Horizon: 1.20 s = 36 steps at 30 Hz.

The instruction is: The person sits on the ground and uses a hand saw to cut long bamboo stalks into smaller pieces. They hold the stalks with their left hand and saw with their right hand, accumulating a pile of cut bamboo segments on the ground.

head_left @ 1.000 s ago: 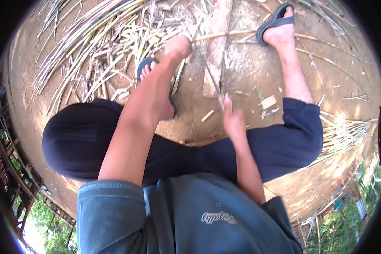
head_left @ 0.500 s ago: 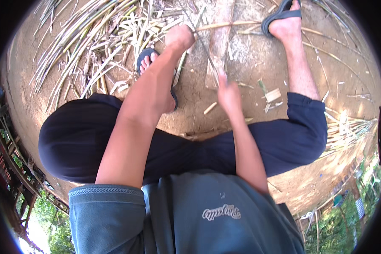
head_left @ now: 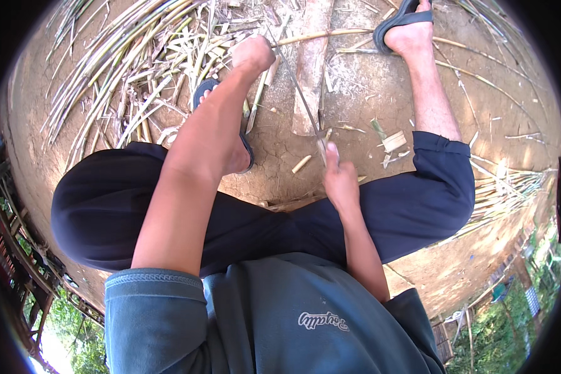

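My left hand (head_left: 254,53) is closed at the far left of the plank, around one end of a long thin stalk (head_left: 330,33). The stalk runs from this hand to the right across a wooden plank (head_left: 308,81) lying on the ground. Nearer to me, my right hand (head_left: 341,182) is closed on the handle of a long knife, thumb stretched along it. The knife's thin dark blade (head_left: 299,93) slants up and left across the plank, its far end close beside my left hand and the stalk.
Long cut stalks (head_left: 115,53) and pale split pieces heap at the far left. More stalks (head_left: 508,193) lie at the right. A small pale block (head_left: 394,141) and a short stick (head_left: 302,164) rest on the bare earth. My sandalled feet (head_left: 406,31) flank the plank.
My right hand has drawn the knife back toward my body. My left hand keeps its hold on the stalk, and the view has shifted slightly.
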Motion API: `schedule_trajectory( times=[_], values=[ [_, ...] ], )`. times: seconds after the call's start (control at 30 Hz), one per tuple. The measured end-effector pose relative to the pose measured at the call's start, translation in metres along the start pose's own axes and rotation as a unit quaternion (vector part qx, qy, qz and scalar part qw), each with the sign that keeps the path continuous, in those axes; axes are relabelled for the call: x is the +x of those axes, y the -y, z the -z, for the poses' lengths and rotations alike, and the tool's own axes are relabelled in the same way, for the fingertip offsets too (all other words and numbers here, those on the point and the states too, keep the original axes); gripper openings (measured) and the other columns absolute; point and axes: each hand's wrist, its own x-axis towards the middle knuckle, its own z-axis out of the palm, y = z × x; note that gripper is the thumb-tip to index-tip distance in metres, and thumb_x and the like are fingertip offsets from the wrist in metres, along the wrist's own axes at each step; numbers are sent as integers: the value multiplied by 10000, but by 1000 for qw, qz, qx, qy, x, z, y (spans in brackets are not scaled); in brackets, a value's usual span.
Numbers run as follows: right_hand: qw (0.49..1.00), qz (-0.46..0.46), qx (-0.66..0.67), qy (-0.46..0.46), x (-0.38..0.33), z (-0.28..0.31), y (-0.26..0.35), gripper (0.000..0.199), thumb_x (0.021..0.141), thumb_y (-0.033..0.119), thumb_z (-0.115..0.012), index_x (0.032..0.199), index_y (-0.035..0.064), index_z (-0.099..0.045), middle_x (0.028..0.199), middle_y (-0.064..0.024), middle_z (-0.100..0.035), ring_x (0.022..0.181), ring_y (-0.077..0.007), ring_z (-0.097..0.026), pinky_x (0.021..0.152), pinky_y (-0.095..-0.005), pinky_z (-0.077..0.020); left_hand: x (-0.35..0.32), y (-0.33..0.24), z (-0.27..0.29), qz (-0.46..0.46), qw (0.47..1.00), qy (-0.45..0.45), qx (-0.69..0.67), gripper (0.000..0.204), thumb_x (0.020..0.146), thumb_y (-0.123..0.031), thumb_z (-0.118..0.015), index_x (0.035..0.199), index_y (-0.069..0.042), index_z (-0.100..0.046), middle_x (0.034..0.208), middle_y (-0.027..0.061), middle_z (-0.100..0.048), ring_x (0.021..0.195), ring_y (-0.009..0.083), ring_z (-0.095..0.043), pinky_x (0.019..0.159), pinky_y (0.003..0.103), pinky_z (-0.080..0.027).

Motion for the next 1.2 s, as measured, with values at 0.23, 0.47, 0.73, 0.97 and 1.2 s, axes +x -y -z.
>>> schedule_trajectory(
  times=[0.23, 0.47, 0.73, 0.97, 1.2],
  values=[
    [997, 53, 40, 38, 80, -3, 91, 881, 931, 675, -304, 770, -119, -649, 772, -349, -620, 835, -436, -659, 761, -476, -503, -6, -5, -16, -8, 999, 45, -3, 305, 835, -241, -592, 1034, -38, -703, 1034, 191, -691, 984, 325, -671, 861, 409, -534],
    [996, 73, 29, -42, 43, -17, 28, 820, 945, 630, -361, 709, -103, -645, 697, -332, -607, 763, -469, -651, 686, -519, -484, -8, 4, -10, -22, 1000, 7, 1, 315, 831, -273, -608, 1012, -36, -709, 997, 204, -695, 969, 339, -672, 852, 416, -537],
    [996, 58, 24, -57, 0, -12, 15, 843, 945, 634, -364, 621, -115, -576, 578, -305, -544, 661, -458, -619, 673, -509, -454, -8, 9, -11, -22, 1000, 11, -10, 298, 830, -228, -593, 1001, -12, -706, 1011, 225, -687, 959, 350, -672, 873, 413, -527],
    [999, 37, 10, -31, 14, -9, 7, 830, 957, 608, -376, 653, -134, -593, 574, -302, -538, 626, -430, -607, 635, -496, -458, 5, 4, -1, -6, 999, 30, -18, 310, 852, -220, -565, 1023, 2, -697, 1048, 237, -676, 993, 348, -666, 865, 426, -533],
    [999, -7, -12, -29, 13, 7, 6, 847, 928, 661, -394, 565, -88, -549, 494, -208, -512, 542, -327, -592, 588, -448, -459, -5, 5, 13, 4, 1000, 10, -19, 337, 841, -251, -599, 1039, 8, -687, 1047, 249, -671, 1008, 367, -654, 881, 429, -524]
  ],
)
